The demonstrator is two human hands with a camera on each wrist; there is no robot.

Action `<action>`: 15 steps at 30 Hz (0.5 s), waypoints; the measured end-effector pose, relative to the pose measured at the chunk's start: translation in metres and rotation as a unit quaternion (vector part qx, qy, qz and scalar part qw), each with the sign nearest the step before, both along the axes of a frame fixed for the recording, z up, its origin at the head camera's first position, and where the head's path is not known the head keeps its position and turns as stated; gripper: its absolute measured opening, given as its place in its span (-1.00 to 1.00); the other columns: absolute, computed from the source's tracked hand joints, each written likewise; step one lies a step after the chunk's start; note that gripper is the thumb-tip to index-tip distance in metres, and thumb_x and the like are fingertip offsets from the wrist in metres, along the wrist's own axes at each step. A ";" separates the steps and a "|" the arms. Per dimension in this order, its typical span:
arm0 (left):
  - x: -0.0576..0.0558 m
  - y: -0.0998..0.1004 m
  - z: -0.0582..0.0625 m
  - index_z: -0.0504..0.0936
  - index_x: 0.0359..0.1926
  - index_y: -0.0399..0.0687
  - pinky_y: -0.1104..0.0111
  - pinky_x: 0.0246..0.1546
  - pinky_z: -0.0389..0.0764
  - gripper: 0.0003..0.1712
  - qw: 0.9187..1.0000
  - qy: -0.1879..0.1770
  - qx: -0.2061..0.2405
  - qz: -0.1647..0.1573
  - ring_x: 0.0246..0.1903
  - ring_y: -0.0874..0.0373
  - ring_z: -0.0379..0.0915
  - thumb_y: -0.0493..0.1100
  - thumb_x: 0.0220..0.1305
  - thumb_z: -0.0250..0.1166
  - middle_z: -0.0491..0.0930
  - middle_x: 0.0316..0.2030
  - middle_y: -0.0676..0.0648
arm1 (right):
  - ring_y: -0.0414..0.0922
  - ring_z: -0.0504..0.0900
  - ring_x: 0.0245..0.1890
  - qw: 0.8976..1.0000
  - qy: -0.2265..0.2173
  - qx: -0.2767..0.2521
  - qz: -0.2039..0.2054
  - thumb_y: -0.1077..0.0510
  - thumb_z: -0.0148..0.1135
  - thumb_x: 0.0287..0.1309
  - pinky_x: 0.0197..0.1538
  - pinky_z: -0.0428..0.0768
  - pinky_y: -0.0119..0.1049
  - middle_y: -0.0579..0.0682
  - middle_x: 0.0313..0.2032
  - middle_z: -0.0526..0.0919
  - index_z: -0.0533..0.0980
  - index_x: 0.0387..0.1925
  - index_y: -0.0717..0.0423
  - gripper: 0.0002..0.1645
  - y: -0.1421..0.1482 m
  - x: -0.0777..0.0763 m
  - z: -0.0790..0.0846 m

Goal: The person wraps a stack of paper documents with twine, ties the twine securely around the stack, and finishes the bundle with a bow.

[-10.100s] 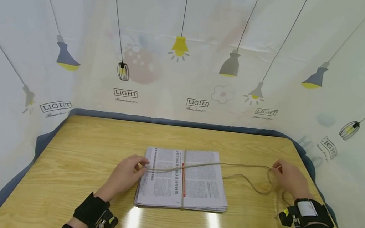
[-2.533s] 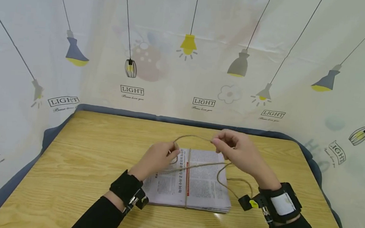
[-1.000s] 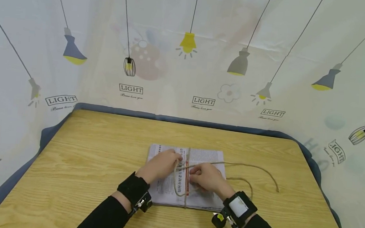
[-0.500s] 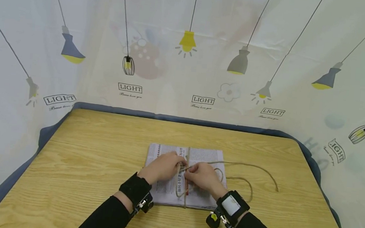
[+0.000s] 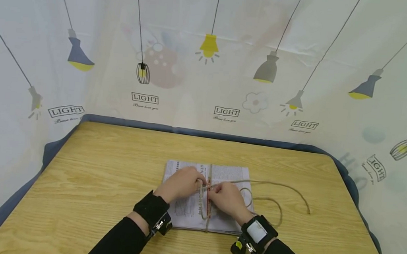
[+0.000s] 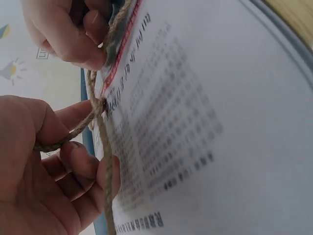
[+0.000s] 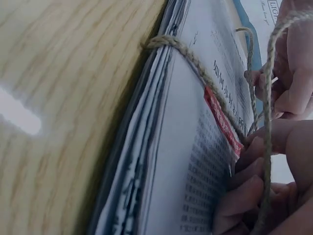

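Observation:
A flat stack of newspapers (image 5: 185, 217) lies on the table, with brown twine (image 5: 207, 224) around it and crossing its top. My left hand (image 5: 181, 184) is over the middle of the stack. In the left wrist view, that left hand (image 6: 34, 166) pinches a strand of twine (image 6: 73, 132) beside the crossing. Close on its right, my right hand (image 5: 229, 200) pinches twine at the crossing with curled fingers. Its fingertips are partly hidden in the right wrist view, where a strand of twine (image 7: 268, 122) passes in front of the right hand (image 7: 279, 181).
Loose twine (image 5: 285, 185) trails to the right over the wooden table (image 5: 107, 167). A printed curtain (image 5: 179, 69) hangs behind and at both sides, meeting the table's back edge. Each wrist wears a black strap with a small camera.
Both hands, far apart at first with the twine stretched between them, have come together over the stack's middle. Lately they have shifted only slightly, and a small loop near the crossing has narrowed.

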State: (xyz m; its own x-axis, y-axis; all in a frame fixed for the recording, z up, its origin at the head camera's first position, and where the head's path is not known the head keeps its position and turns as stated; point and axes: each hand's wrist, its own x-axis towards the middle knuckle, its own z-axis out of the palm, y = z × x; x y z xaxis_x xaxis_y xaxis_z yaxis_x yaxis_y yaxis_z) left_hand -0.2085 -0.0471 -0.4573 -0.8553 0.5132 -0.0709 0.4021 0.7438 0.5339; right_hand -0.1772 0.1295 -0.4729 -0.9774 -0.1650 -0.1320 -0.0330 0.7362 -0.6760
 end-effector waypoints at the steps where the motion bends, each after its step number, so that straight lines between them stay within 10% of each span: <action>1: -0.001 0.002 0.001 0.71 -0.08 -0.01 0.29 -0.24 0.40 -0.65 1.000 -0.003 0.001 0.000 -0.32 0.14 0.38 -0.25 0.34 0.00 0.65 -0.13 0.02 | -0.25 0.19 -0.79 1.000 0.000 -0.010 -0.002 0.15 0.22 0.01 -0.67 0.09 -0.38 -0.22 -0.83 0.26 0.41 -0.81 0.01 -0.65 0.001 0.000 0.000; 8: -0.004 0.008 0.003 0.52 -0.59 -0.04 0.37 -0.52 0.21 -0.61 0.999 -0.039 0.008 0.023 -0.63 0.18 0.17 -0.18 0.38 -0.04 0.40 -0.56 0.03 | -0.24 0.27 -0.76 0.999 -0.004 -0.038 0.002 0.16 0.18 0.06 -0.65 0.18 -0.39 -0.19 -0.78 0.36 0.53 -0.66 0.04 -0.78 0.003 0.000 -0.002; 15: -0.007 0.008 -0.001 0.70 -0.07 -0.04 0.28 -0.21 0.39 -0.63 0.998 -0.051 0.026 -0.016 -0.32 0.13 0.37 -0.30 0.34 -0.03 0.65 -0.08 -0.03 | -0.25 0.31 -0.72 0.999 0.022 -0.034 0.016 0.19 0.15 0.13 -0.61 0.24 -0.37 -0.16 -0.71 0.42 0.58 -0.50 0.08 -0.85 0.005 -0.001 -0.003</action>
State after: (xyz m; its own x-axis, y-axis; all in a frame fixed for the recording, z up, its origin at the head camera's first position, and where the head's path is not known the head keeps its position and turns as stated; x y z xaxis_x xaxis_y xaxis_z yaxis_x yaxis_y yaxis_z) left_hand -0.2153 -0.0387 -0.4579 -0.8278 0.5461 -0.1285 0.3676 0.7010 0.6111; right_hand -0.1781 0.1350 -0.4757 -0.9763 -0.2026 -0.0762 -0.0863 0.6871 -0.7214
